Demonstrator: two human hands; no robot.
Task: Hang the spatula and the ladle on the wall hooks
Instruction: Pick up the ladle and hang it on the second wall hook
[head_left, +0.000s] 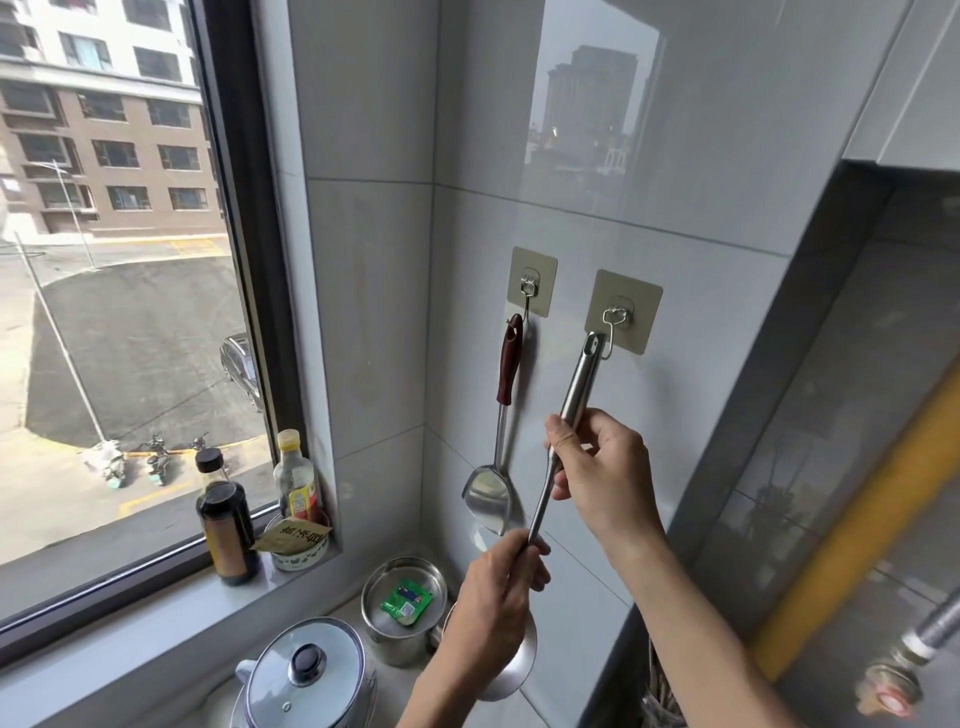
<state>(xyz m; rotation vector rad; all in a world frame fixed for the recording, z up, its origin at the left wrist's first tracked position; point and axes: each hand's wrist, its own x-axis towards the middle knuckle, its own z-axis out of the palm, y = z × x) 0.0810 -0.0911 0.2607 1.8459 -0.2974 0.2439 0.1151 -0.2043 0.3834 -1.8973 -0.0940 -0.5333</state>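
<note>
A spatula (501, 415) with a dark red handle hangs from the left wall hook (530, 287), its steel blade low against the tile. A steel ladle (575, 391) is tilted up toward the right wall hook (615, 317), and its handle tip touches the hook's wire. My right hand (597, 467) grips the ladle's thick handle. Lower down, my left hand (493, 597) pinches the thin shaft. The ladle's bowl (511, 670) is mostly hidden behind my left hand.
On the window sill stand a dark sauce bottle (226, 525), a yellow-capped bottle (297, 480) and a small bowl (296, 545). Below sit a steel pot (402, 605) holding a green packet and a lidded kettle (306, 675). A grey cabinet (831, 415) juts out at the right.
</note>
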